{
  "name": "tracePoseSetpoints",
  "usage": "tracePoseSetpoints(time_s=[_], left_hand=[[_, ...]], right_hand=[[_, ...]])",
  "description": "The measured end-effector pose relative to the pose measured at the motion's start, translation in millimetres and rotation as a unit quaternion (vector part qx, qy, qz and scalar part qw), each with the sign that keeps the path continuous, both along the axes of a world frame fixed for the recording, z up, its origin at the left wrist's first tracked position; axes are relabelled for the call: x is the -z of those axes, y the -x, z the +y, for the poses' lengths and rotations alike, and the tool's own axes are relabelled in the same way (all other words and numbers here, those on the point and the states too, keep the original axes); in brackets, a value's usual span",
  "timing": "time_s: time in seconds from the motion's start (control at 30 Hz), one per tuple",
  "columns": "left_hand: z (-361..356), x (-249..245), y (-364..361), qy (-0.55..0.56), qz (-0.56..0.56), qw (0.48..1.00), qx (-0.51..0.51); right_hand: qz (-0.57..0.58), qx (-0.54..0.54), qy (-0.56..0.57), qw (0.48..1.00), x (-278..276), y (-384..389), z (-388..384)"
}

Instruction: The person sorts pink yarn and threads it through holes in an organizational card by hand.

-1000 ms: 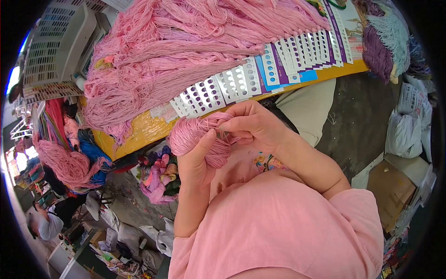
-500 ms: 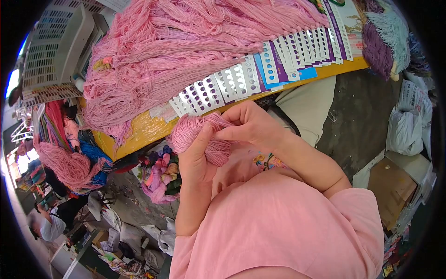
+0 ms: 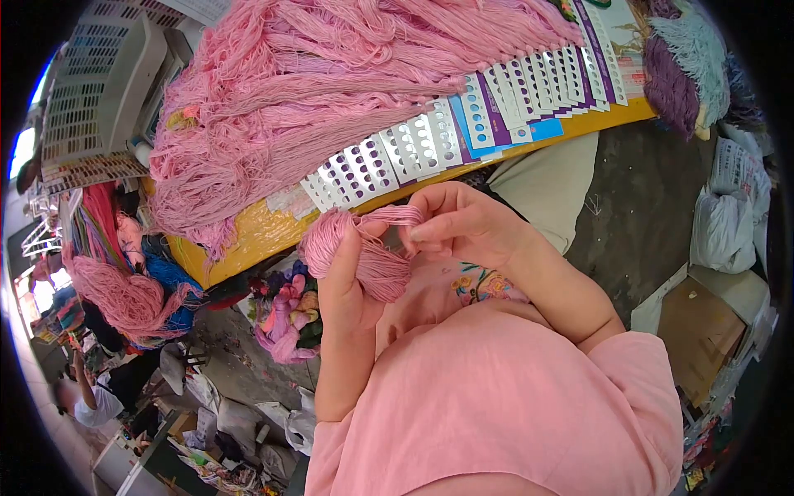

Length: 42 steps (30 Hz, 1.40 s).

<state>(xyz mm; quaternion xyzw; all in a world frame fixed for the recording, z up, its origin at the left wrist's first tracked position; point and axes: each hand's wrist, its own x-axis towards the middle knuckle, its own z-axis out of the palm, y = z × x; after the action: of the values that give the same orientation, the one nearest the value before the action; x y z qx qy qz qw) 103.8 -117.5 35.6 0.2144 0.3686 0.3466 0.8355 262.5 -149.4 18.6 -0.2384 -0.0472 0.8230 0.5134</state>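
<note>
A thick bundle of pink thread (image 3: 382, 273) rests in my left hand (image 3: 341, 281), whose thumb lies across its near side; most of those fingers are hidden behind the thread. My right hand (image 3: 463, 221) is closed on a few strands pulled out to the right from the bundle's top. The strands form a short loop between the two hands. Both hands are held in front of my body, just off the near edge of the yellow table (image 3: 248, 248).
Long pink thread hanks (image 3: 289, 107) cover much of the table. Punched white cards (image 3: 413, 145) line its front edge. Mixed coloured skeins (image 3: 289, 314) sit below, on the left. Purple hanks (image 3: 668, 91) hang at the right. A cardboard box (image 3: 695, 331) and a seated person (image 3: 98, 403) are farther off.
My right hand has moved slightly right, away from the bundle, drawing strands out into a visible loop. My left hand still holds the bundle in nearly the same place.
</note>
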Motion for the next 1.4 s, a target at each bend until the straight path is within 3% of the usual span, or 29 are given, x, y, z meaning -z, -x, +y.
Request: tracePoseSetpoints(time_s=[0.1, 0.17, 0.3, 0.37, 0.47, 0.8, 0.87, 1.0, 1.1, 1.17, 1.2, 1.27, 1.3, 1.33, 1.37, 1.4], left_hand=[[-2.5, -5.2, -4.5, 0.024, -0.075, 0.997, 0.0], [-2.9, -3.7, -5.1, 0.022, -0.045, 0.998, -0.025], [-4.1, -0.1, -4.5, -0.026, 0.013, 1.0, -0.003], [-4.3, -3.7, -6.9, -0.029, 0.021, 0.999, 0.029], [-5.1, -6.3, -8.5, -0.035, -0.014, 0.999, 0.032], [-4.3, -7.9, -7.1, 0.039, -0.059, 0.997, -0.019], [-4.3, -10.5, -7.7, -0.024, 0.033, 0.999, -0.01], [-4.2, -6.3, -4.8, 0.031, 0.046, 0.997, -0.059], [-5.5, -4.5, 0.3, -0.037, 0.063, 0.997, -0.018], [4.1, -0.6, 3.0, -0.137, -0.159, 0.978, 0.023], [-0.4, -7.6, 3.4, -0.079, -0.092, 0.992, -0.041], [13.3, -20.1, 1.2, -0.184, 0.124, 0.965, 0.139], [21.1, -18.2, 3.1, -0.262, 0.231, 0.908, 0.23], [26.5, -17.3, 11.0, -0.264, 0.231, 0.908, 0.228], [33.4, -17.9, 18.1, -0.166, 0.175, 0.935, 0.26], [38.5, -19.4, 20.0, -0.068, 0.116, 0.947, 0.292]], right_hand=[[-0.009, 0.011, -0.032, 0.999, 0.0, 1.8, -0.8], [-0.017, 0.003, 0.041, 0.999, -7.3, 0.9, 2.1], [-0.021, -0.006, 0.055, 0.998, -7.5, 6.2, 4.8], [-0.117, -0.007, -0.016, 0.993, -10.5, 14.0, 7.0], [-0.126, -0.015, -0.042, 0.991, -14.4, 12.4, 7.1], [-0.045, 0.018, 0.016, 0.999, -20.4, 10.8, 6.5], [-0.032, 0.017, 0.005, 0.999, -19.1, 8.1, 5.0], [-0.069, -0.011, 0.002, 0.998, -3.5, 7.5, 1.8], [0.001, 0.007, -0.026, 1.0, -3.4, 7.0, 0.5], [0.086, -0.047, -0.047, 0.994, -8.2, -1.6, -3.6], [0.087, -0.063, -0.056, 0.993, -6.4, -4.5, -6.1], [0.077, -0.093, -0.043, 0.992, -11.1, -13.5, -7.7], [0.071, -0.127, -0.033, 0.989, -16.9, -18.7, -7.4], [-0.105, -0.155, -0.031, 0.982, -32.1, -26.7, -6.1], [-0.312, -0.17, -0.123, 0.927, -39.0, -32.8, -5.9], [-0.502, -0.171, -0.208, 0.822, -44.0, -38.3, -5.9]])
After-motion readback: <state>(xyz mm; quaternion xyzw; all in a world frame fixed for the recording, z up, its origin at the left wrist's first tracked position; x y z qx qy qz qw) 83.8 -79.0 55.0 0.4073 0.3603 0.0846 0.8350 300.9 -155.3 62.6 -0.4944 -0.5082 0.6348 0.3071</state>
